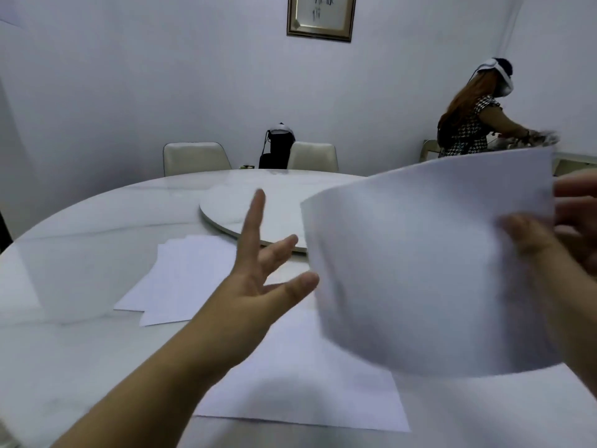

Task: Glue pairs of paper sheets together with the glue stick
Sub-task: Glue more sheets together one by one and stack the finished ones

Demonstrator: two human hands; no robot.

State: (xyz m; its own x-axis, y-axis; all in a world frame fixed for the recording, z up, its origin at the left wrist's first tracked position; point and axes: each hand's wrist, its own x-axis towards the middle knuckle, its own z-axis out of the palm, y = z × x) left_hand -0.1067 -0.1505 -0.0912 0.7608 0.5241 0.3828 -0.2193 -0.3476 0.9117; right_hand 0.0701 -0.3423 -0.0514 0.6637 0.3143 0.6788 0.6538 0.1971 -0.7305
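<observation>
**Right hand holds one sheet in the air, left hand open beside it**

Right hand (536,240): at the right edge of view, motion-blurred. Thumb lies across the near face of a raised sheet (426,263), other fingers behind it, so it pinches the sheet by its right edge. The sheet is off the worktop, bowed into a curve, lower edge blurred.

Left hand (258,279): raised over the worktop, fingers straight and spread wide, palm turned toward the raised sheet. It holds nothing. Thumb tip sits just beside the sheet's left edge; can't tell if it touches.

Below the hands: a flat sheet (303,383) lies on the worktop (80,253) near its front edge, partly under the left forearm and partly hidden by the raised sheet.

Left of the left hand: a loose stack of sheets (181,279), fanned and slightly offset, lying flat toward the worktop's left side, well apart from the flat sheet.

Beyond the hands: a round turntable (226,208) in the worktop centre, its near rim just past the left fingertips.

Glue stick: can't make it out anywhere.

Far edge of the worktop: two pale chairs (193,158), with a dark bag (274,150) between them. Another person (468,124) stands at the back right, turned away. A framed picture (319,17) hangs on the wall.
</observation>
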